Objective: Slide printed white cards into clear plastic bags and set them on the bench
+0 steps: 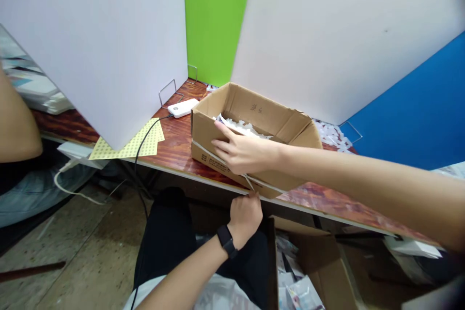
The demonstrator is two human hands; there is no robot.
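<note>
An open cardboard box [254,109] sits tilted on the table, with white scraps [243,127] inside and a thin pale band [209,152] across its front. My right hand [241,151] rests against the front wall near the upper edge, fingers spread; its palm side is hidden. Below the box, my left hand [247,215], with a black watch on the wrist, is closed on a part of the band that is pulled out toward me.
White and green panels [218,19] stand behind the box. Left of it lie a white device [182,107] with a black cable and yellow dotted sheets [147,143]. Below is an open carton [312,247] with packets. Another person's arm [18,121] shows at far left.
</note>
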